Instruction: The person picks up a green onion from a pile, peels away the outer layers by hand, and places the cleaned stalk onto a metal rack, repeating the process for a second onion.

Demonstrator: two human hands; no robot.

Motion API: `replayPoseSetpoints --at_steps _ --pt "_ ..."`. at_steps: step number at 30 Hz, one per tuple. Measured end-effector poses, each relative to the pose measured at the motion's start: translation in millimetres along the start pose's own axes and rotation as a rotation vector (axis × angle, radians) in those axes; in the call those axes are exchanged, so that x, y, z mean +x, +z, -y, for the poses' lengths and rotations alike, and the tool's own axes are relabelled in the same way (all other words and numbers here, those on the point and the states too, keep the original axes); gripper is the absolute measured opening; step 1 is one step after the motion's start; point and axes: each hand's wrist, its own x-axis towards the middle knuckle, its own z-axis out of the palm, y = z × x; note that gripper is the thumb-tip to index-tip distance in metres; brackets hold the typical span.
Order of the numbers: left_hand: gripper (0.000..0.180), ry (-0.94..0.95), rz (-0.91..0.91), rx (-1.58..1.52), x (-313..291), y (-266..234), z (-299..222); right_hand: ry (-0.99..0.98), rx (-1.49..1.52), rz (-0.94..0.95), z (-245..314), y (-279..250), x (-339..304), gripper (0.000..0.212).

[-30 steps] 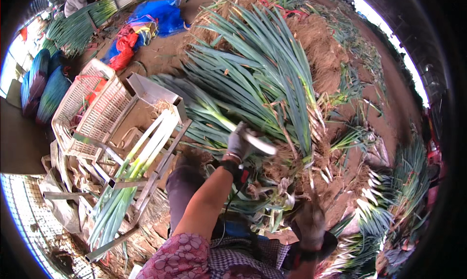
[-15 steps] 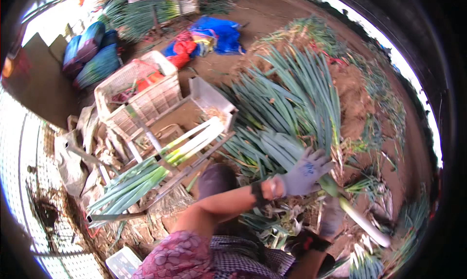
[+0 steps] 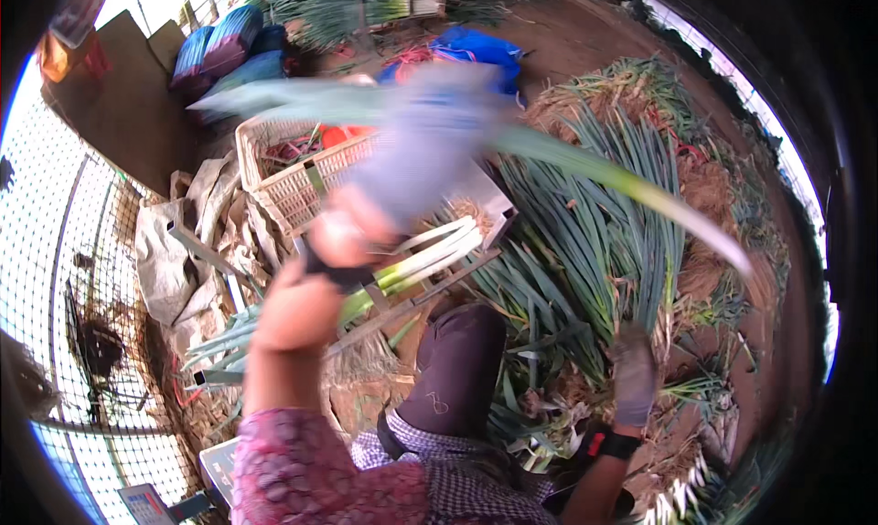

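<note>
My left hand [image 3: 430, 136], in a grey glove and blurred by motion, is raised over the metal rack and closed round a leek [image 3: 585, 164]. The leek's green leaves stretch left past the glove, and its white root end points down to the right. My right hand [image 3: 635, 374], also gloved, is low at the near edge of a big leek pile [image 3: 585, 241]; its fingers are smeared and I cannot make out anything in them. Several leeks [image 3: 416, 269] lie across the metal rack [image 3: 380, 319], partly hidden by my left arm.
A pale plastic crate [image 3: 302, 191] with red material inside stands behind the rack. Full mesh sacks [image 3: 233, 45] and a blue sheet [image 3: 476, 49] lie farther back. Crumpled sacking [image 3: 169, 260] and a mesh fence [image 3: 73, 241] are on the left. Trimmed leaves litter the soil near my knee [image 3: 457, 365].
My left hand has swung up and left from the pile's near edge, carrying the leek across the rack. My right hand is apart from that leek now. The view has shifted too.
</note>
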Motion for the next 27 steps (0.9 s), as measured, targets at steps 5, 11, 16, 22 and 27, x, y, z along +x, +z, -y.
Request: replayPoseSetpoints --at_steps 5,11,16,22,27 --pt "0.010 -0.459 0.676 0.528 -164.7 -67.9 77.1 0.436 0.011 -0.267 -95.8 -48.0 -19.2 0.032" --pt "0.009 -0.763 0.976 0.619 -394.8 16.5 50.7 0.471 -0.036 -0.233 -136.6 -21.0 -11.4 0.025" --pt "0.026 -0.948 1.061 0.296 -434.8 72.3 -10.0 0.451 -0.060 -0.201 -126.3 -27.9 -26.2 0.026" --pt "0.035 -0.793 1.123 0.280 -474.9 89.4 -8.5 0.442 0.027 -0.295 -128.1 -77.2 -35.4 0.032" --pt "0.070 -0.918 1.041 -0.097 -493.2 24.9 73.8 0.568 -0.076 -0.171 -92.9 -36.4 1.0 0.036"
